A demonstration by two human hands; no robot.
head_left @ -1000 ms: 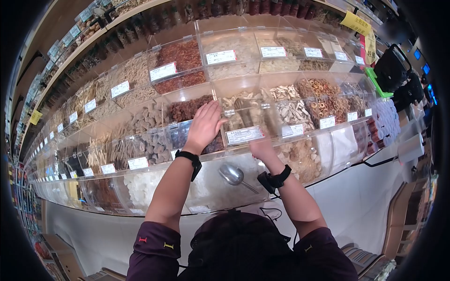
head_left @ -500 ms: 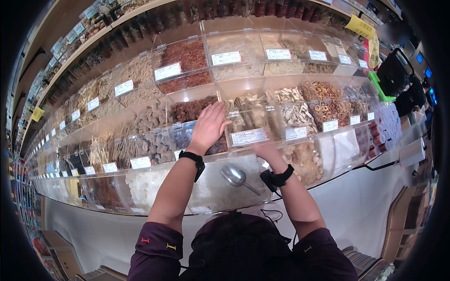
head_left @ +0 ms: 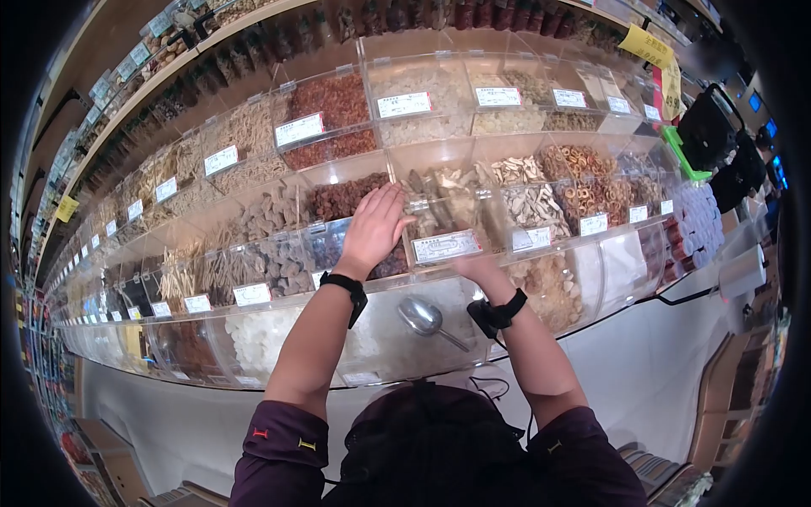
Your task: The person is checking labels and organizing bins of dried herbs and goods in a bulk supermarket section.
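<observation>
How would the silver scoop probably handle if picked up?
The silver scoop is probably stiff, since it looks like metal. Its smooth, shiny surface could feel slippery. With a broad bowl and slim handle, it may feel bowl-heavy.

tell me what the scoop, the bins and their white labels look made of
Scoop: probably metal, perhaps stainless steel, with a silvery, reflective bowl.
Bins: likely acrylic or similar plastic, clear and glossy, showing contents and glare; glass isn't ruled out.
White labels: seemingly printed paper or card; finish unclear.
</observation>
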